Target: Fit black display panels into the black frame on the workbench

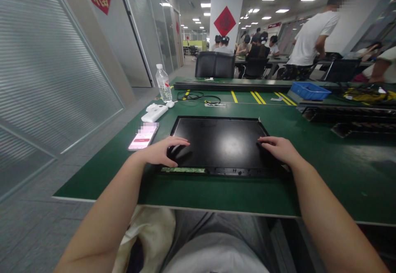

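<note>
A black flat display panel point(216, 141) in a thin dark frame lies on the green table, glossy side up. Along its near edge runs a strip with a green circuit board point(184, 170) at the left. My left hand point(162, 151) rests at the panel's left side, thumb and fingers apart, fingertips over its surface. At the right side is my right hand point(280, 151), with its fingertips near the panel's right edge and its lower part hidden from view. Neither hand is wrapped round anything.
The green table point(102, 174) holds a phone point(144, 136), a white device point(154, 112), a water bottle point(163, 84) and a black cable point(198, 96) beyond the panel. A blue tray point(310, 90) and long black bars point(349, 113) are at right. People are in the background.
</note>
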Demonstrator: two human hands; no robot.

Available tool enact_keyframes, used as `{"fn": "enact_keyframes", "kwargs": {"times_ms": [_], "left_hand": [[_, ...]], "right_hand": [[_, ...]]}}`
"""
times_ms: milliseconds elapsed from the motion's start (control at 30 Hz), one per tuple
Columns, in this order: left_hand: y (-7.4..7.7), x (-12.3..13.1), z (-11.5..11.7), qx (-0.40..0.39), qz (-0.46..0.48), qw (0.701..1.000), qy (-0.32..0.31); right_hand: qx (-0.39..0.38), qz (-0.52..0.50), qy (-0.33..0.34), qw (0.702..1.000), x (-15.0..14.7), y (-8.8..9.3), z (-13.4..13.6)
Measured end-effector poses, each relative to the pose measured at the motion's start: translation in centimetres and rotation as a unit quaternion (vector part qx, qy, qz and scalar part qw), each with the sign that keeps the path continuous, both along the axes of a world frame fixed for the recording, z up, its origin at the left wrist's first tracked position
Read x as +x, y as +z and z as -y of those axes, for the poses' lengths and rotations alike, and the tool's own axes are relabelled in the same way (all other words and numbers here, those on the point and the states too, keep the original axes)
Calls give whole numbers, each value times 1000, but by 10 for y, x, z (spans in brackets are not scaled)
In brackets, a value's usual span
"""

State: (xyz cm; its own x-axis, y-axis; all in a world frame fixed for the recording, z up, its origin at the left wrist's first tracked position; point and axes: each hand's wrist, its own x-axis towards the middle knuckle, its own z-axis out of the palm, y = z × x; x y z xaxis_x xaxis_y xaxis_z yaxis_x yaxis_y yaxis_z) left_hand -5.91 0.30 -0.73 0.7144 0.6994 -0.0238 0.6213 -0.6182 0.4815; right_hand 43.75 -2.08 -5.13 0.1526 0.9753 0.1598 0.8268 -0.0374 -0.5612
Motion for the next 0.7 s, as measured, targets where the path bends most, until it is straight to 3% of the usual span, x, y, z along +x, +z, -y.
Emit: {"fn": "enact_keyframes", "kwargs": {"times_ms": [433, 700], "left_hand": [[6, 4, 3, 2, -18, 1000, 1], [2, 6, 1, -2, 19, 1000, -15]], "right_hand": [[-16, -11, 7, 1000, -1, 3, 0], [-24, -22, 8, 999, 0, 3, 0]]}}
